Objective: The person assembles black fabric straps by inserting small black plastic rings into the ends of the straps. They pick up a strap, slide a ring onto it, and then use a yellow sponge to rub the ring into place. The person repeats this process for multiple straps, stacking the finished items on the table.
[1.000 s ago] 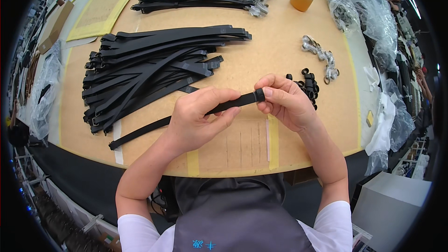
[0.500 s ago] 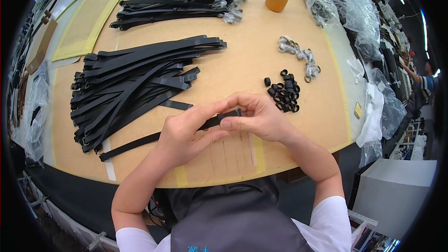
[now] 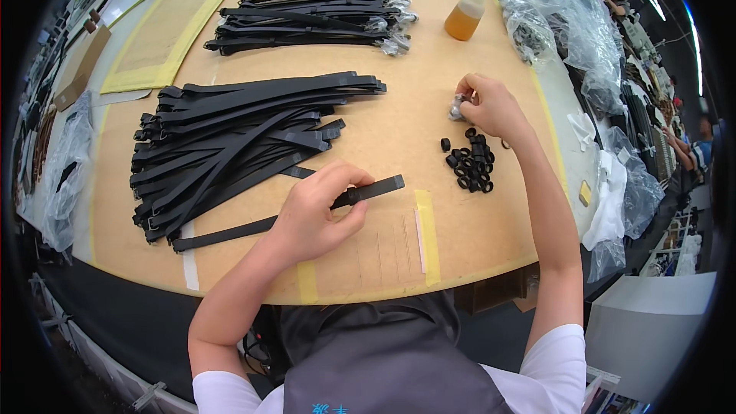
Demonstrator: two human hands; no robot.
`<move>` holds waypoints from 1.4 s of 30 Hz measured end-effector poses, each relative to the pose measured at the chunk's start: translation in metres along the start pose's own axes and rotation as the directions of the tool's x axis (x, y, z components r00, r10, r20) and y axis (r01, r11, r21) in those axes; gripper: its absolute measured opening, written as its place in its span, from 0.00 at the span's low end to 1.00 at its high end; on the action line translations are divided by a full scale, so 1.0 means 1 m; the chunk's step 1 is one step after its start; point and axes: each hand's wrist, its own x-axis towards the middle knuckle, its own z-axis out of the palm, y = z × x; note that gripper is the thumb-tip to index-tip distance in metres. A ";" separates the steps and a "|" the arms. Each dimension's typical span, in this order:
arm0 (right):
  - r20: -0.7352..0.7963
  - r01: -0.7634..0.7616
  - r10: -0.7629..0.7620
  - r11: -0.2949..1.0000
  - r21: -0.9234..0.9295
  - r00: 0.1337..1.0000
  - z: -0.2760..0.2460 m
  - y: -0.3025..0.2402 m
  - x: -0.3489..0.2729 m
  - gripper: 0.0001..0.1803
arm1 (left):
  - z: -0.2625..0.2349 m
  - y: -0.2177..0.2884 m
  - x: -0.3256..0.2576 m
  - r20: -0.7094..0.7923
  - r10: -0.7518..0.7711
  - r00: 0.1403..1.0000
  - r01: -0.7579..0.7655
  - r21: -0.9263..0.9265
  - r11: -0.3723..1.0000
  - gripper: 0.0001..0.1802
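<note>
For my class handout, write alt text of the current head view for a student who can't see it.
A person's left grip holds a black strap at a table, while the right grip is at clear-wrapped pieces beyond black rings. A strap pile lies at left, another beyond it, near a bottle of amber liquid.

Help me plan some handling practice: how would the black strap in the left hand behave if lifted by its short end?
The black strap will probably be springy, not limp: its short end juts straight past the left hand without drooping. The rest may sag if unsupported, since it looks long and thin. It's likely light, being narrow and held one-handed.
</note>
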 end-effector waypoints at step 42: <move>0.201 -0.423 -0.563 -0.297 0.856 0.802 0.086 -0.095 -0.101 0.16 | -0.015 0.011 -0.006 -0.022 -0.246 0.969 0.220 -0.374 0.901 0.11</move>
